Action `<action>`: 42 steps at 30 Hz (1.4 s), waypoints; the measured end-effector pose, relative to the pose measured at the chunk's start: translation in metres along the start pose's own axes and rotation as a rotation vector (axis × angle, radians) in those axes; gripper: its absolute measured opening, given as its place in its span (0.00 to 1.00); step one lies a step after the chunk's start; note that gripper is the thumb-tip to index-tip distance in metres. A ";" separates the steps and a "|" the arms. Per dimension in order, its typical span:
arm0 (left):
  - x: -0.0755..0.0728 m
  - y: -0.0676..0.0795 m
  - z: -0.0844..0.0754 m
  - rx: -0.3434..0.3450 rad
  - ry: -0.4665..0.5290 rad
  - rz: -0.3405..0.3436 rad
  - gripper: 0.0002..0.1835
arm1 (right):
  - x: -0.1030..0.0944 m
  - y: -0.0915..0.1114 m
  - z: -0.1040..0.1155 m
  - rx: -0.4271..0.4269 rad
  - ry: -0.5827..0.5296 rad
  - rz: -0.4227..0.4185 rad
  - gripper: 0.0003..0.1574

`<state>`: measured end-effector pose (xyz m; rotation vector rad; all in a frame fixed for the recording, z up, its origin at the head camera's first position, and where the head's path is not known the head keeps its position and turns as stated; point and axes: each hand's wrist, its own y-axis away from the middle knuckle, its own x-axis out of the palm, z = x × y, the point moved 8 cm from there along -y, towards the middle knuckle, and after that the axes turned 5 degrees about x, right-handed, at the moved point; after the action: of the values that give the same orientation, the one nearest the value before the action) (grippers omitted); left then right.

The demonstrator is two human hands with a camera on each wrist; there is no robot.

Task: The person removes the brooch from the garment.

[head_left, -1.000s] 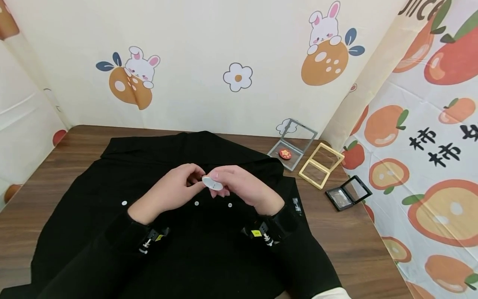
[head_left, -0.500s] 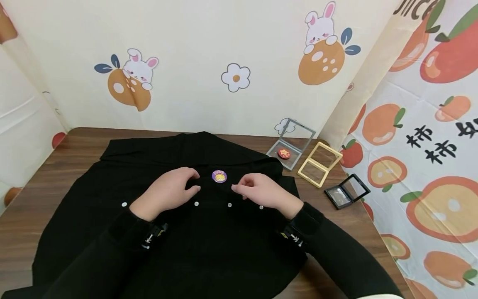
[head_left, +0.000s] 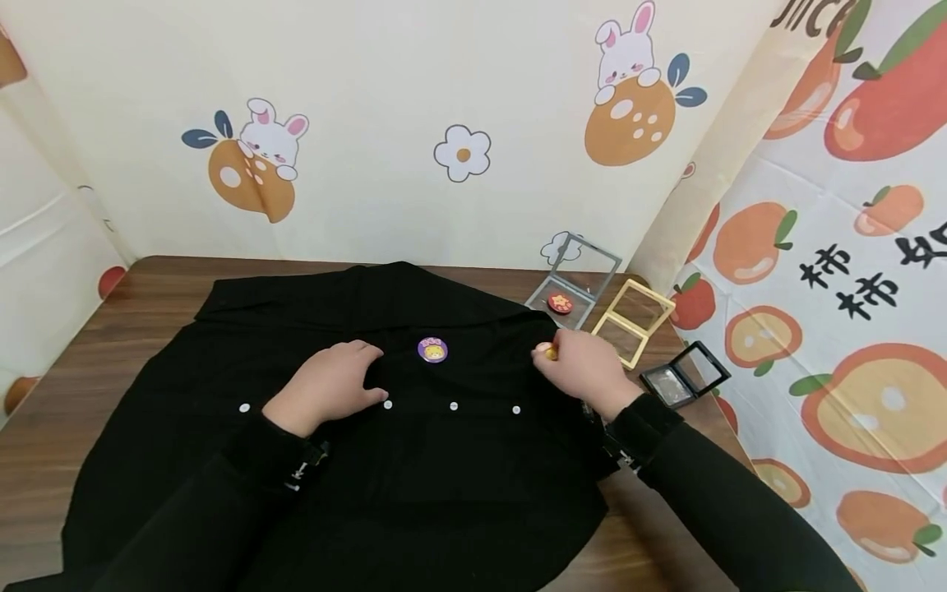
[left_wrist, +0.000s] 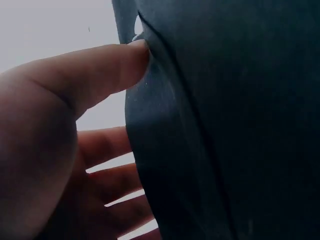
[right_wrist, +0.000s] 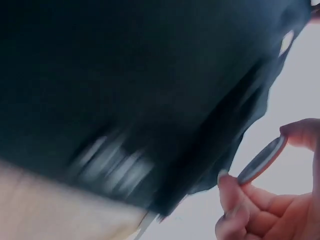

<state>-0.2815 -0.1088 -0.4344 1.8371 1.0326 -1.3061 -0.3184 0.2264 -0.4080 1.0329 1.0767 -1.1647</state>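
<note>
Right hand (head_left: 586,372) pinching flat round disc (right_wrist: 262,161) between thumb and fingers, left hand (head_left: 326,386) relaxed, thumb and fingers parted, gripping nothing, purple badge (head_left: 432,349) near it on black garment (head_left: 422,481)

Head view faces forward-down — wrist views (close) share its garment (head_left: 444,481).

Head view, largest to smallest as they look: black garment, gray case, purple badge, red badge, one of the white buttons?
1. Black garment
2. Gray case
3. Purple badge and red badge: nearly alike; the purple one lies nearer the camera, so unranked
4. White button
</note>
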 end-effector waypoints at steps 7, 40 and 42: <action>0.004 0.001 -0.002 -0.031 -0.032 0.048 0.35 | -0.015 -0.016 -0.055 0.178 0.111 0.007 0.31; 0.002 0.002 -0.003 -0.046 -0.022 0.060 0.34 | -0.006 -0.045 -0.129 0.352 0.114 0.120 0.26; 0.001 0.002 -0.004 -0.045 -0.018 0.060 0.33 | -0.004 -0.046 -0.130 0.350 0.110 0.123 0.26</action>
<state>-0.2777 -0.1058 -0.4339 1.8059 0.9821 -1.2515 -0.3768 0.3493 -0.4304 1.4288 0.8967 -1.2332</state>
